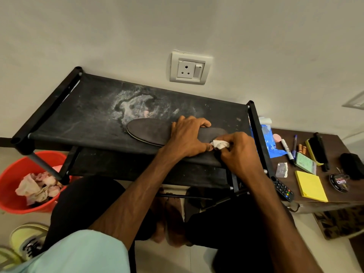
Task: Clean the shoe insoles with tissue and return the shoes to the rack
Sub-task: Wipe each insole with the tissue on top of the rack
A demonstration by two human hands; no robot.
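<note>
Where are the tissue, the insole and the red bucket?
tissue (220, 144): head view, on the crumpled white wad.
insole (149, 131): head view, on its bare dark top.
red bucket (8, 182): head view, on its inner wall.

The left forearm (137, 194) reaches forward from a pale sleeve (78, 251) at the lower left, and the right forearm (275, 209) comes in bare from the lower right, the two converging. The left hand (187, 138) lies back-up, fingers curled over the far edge of the insole (149, 131) and thumb at its near edge, gripping it. Just beside that thumb, the right hand (240, 154) is curled back-up, its fingertips pinching a wad of tissue (220, 144).
</note>
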